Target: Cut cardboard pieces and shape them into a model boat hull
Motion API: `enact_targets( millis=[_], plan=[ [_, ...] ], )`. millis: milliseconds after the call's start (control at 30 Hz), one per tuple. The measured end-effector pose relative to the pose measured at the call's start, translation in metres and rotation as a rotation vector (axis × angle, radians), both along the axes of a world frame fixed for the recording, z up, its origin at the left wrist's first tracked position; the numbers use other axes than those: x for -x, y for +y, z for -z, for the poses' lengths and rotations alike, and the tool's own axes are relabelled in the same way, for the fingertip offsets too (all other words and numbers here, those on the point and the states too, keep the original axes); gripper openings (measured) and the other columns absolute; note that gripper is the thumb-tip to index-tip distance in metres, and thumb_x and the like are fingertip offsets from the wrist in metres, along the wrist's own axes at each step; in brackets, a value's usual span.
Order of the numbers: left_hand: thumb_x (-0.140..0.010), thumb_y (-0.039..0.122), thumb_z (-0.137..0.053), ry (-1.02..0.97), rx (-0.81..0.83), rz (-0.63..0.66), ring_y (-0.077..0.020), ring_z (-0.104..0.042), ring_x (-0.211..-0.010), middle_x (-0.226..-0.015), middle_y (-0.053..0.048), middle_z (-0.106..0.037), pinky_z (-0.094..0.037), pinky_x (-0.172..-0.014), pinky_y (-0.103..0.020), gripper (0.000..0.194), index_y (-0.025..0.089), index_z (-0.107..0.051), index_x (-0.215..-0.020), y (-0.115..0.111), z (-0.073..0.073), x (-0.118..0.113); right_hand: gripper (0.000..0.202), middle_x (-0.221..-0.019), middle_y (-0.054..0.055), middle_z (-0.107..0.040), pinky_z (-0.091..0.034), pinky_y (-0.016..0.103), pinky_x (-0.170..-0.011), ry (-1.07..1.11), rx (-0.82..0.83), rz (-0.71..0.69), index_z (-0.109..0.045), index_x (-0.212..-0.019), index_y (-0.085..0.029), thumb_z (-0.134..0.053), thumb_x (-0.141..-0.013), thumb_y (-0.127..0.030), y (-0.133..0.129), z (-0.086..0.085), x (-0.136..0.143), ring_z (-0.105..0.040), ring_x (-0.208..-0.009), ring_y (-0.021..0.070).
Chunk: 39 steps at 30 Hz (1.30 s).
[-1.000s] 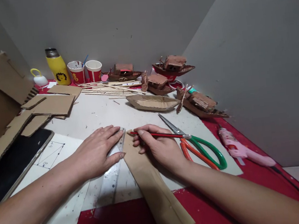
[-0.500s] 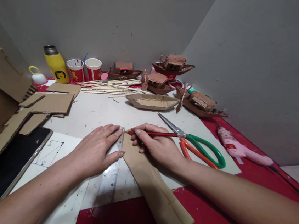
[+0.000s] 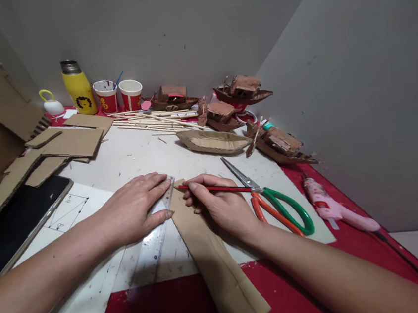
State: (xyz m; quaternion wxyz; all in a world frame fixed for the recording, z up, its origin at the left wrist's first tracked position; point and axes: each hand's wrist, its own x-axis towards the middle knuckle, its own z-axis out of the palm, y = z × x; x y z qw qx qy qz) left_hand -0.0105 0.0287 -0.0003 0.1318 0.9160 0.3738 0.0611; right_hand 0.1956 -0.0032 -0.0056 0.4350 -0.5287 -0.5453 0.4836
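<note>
My left hand (image 3: 140, 211) lies flat with its thumb apart, pressing down a clear plastic ruler (image 3: 155, 249). Along the ruler's right edge runs a long strip of brown cardboard (image 3: 221, 274), its near end over the red cloth. Pinched in my right hand (image 3: 221, 202) is a red and black pencil (image 3: 223, 189). Its tip is at the strip's far end, close to the ruler's top corner. Just right of that hand are scissors (image 3: 261, 196) with one green and one orange handle, blades apart.
Brown model boats (image 3: 274, 142) and an unpainted cardboard hull (image 3: 215, 142) stand at the back right. Thin wooden sticks (image 3: 153, 122), paper cups (image 3: 131, 95) and a yellow bottle (image 3: 79, 93) are behind. Cardboard pieces (image 3: 75, 140) and a phone (image 3: 18, 231) lie left; a pink glue gun (image 3: 333, 205) lies right.
The pencil tip has shifted slightly towards me by the ruler's edge. Both hands otherwise keep their places, and the camera view has moved a little.
</note>
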Motion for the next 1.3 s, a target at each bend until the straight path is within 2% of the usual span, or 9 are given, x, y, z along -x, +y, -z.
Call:
enact_targets(
  millis=[300, 500, 867, 1033, 1133, 1200, 1300],
  plan=[
    [-0.09, 0.05, -0.05, -0.03, 0.019, -0.005, -0.031, -0.037, -0.139, -0.152, -0.014, -0.041, -0.031, -0.113, -0.048, 0.063, 0.017, -0.044, -0.143, 0.0, 0.0, 0.001, 0.021, -0.071, 0.003, -0.069, -0.051, 0.026, -0.059, -0.042, 0.001, -0.067, -0.069, -0.082, -0.016, -0.059, -0.088, -0.034, -0.004, -0.003, -0.003, -0.064, -0.063, 0.0138],
    [-0.09, 0.049, -0.05, -0.01, 0.019, -0.006, -0.0316, -0.037, -0.139, -0.152, -0.015, -0.041, -0.03, -0.114, -0.048, 0.064, 0.016, -0.043, -0.144, 0.0, 0.0, 0.0, 0.021, -0.071, 0.004, -0.069, -0.052, 0.028, -0.064, -0.026, 0.06, -0.121, -0.07, -0.082, -0.016, -0.06, -0.087, -0.033, -0.004, -0.004, -0.004, -0.064, -0.065, 0.015],
    [-0.09, 0.05, -0.05, -0.029, 0.021, -0.008, -0.0315, -0.037, -0.139, -0.152, -0.015, -0.04, -0.03, -0.113, -0.049, 0.063, 0.017, -0.044, -0.143, 0.0, 0.001, 0.001, 0.022, -0.069, 0.003, -0.068, -0.05, 0.027, -0.061, -0.098, 0.024, -0.241, -0.071, -0.08, -0.016, -0.057, -0.088, -0.031, -0.002, -0.012, -0.007, -0.06, -0.061, 0.0139],
    [-0.091, 0.052, -0.045, -0.007, 0.01, -0.003, -0.0306, -0.037, -0.139, -0.152, -0.015, -0.041, -0.031, -0.113, -0.048, 0.064, 0.016, -0.044, -0.144, -0.001, 0.0, 0.001, 0.019, -0.07, 0.004, -0.071, -0.051, 0.029, -0.066, -0.091, 0.046, -0.277, -0.072, -0.081, -0.016, -0.059, -0.085, -0.03, -0.004, -0.011, -0.006, -0.064, -0.068, 0.016],
    [-0.091, 0.05, -0.047, -0.013, 0.007, -0.005, -0.0303, -0.039, -0.139, -0.151, -0.015, -0.042, -0.033, -0.112, -0.047, 0.063, 0.016, -0.045, -0.143, -0.001, -0.002, 0.002, 0.019, -0.069, 0.003, -0.07, -0.051, 0.028, -0.061, 0.001, 0.082, -0.214, -0.072, -0.079, -0.017, -0.062, -0.084, -0.032, -0.005, -0.013, -0.007, -0.062, -0.062, 0.0147],
    [-0.089, 0.047, -0.049, -0.027, -0.005, -0.012, -0.0303, -0.041, -0.137, -0.15, -0.015, -0.044, -0.034, -0.111, -0.046, 0.061, 0.016, -0.047, -0.142, -0.001, -0.003, 0.005, 0.021, -0.067, 0.003, -0.069, -0.049, 0.027, -0.057, 0.061, 0.065, -0.121, -0.07, -0.079, -0.016, -0.062, -0.085, -0.034, -0.004, -0.017, -0.01, -0.06, -0.057, 0.0133],
    [-0.087, 0.041, -0.052, -0.051, -0.04, -0.052, -0.0311, -0.045, -0.133, -0.146, -0.015, -0.048, -0.037, -0.109, -0.046, 0.059, 0.015, -0.049, -0.14, 0.001, -0.002, 0.01, 0.027, -0.069, 0.003, -0.069, -0.049, 0.027, -0.057, 0.056, -0.011, 0.014, -0.069, -0.091, -0.016, -0.057, -0.09, -0.041, 0.0, -0.02, -0.015, -0.061, -0.056, 0.0135]
  ],
)
